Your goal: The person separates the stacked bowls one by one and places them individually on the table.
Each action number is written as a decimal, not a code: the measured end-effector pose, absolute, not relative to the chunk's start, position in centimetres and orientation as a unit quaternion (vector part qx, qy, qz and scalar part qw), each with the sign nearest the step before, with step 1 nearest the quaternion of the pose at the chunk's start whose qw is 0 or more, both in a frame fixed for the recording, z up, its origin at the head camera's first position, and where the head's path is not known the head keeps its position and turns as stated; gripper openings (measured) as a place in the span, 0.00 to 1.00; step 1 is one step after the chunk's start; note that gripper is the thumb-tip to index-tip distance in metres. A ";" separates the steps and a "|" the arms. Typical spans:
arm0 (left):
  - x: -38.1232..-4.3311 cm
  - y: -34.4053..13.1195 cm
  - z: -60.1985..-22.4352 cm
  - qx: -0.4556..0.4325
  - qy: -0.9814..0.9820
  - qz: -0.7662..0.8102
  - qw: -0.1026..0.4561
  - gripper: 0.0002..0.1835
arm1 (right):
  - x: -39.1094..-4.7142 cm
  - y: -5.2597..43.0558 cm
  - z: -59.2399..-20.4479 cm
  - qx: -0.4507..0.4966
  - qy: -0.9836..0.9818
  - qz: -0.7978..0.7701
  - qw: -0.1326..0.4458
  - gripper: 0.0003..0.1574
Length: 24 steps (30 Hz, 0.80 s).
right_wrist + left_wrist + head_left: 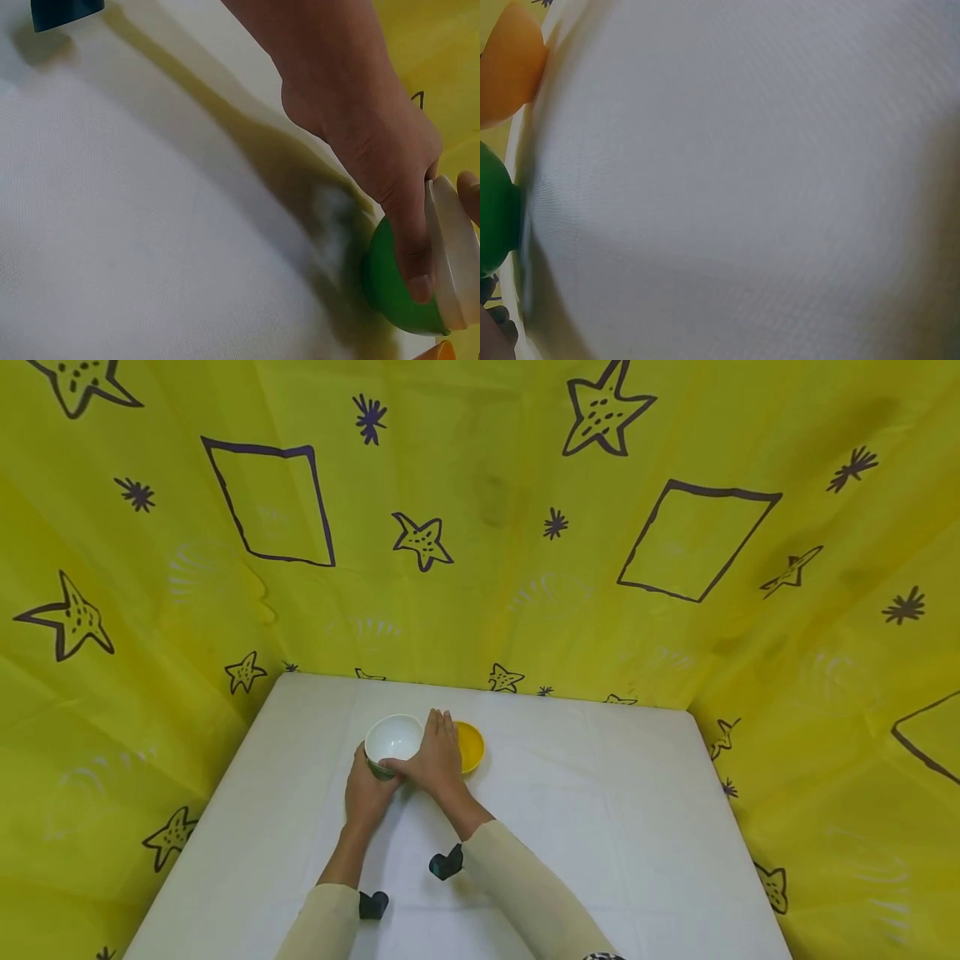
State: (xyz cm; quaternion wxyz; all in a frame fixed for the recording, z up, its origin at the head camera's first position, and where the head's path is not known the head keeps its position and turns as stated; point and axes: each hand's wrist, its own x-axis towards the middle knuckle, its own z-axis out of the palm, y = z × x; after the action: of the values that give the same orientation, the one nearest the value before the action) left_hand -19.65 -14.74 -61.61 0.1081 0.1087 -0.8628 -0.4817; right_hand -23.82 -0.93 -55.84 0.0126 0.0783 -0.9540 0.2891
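A white bowl (393,738) sits nested in a green bowl (385,274), whose side shows below the white rim. My left hand (367,795) grips the green bowl from the near left; in the right wrist view its thumb lies along the green wall. From the right, my right hand (437,760) holds the white bowl, thumb across the near rim and fingers stretched toward the far side. Just right of that hand stands a yellow bowl (471,747), partly hidden by it. In the left wrist view the yellow bowl (511,67) appears orange beside the green one (493,214).
A white-covered table (600,827) carries the bowls near its far edge. Yellow curtains (480,602) with drawn stars and squares enclose it at the back and sides. Dark wrist-worn pieces (447,862) jut from beside both sleeves.
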 end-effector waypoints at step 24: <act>-19.6 -14.6 -61.7 0.105 -0.863 -0.482 0.108 0.53 | -24.4 -1.3 -55.3 0.105 -0.959 0.261 -0.034 0.76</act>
State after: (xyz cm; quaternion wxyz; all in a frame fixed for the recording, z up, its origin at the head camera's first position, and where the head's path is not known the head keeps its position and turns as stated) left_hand -19.62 -14.58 -61.67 0.1084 0.1047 -0.8634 -0.4815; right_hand -24.35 -1.27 -55.33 -0.0336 0.1046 -0.9592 0.2607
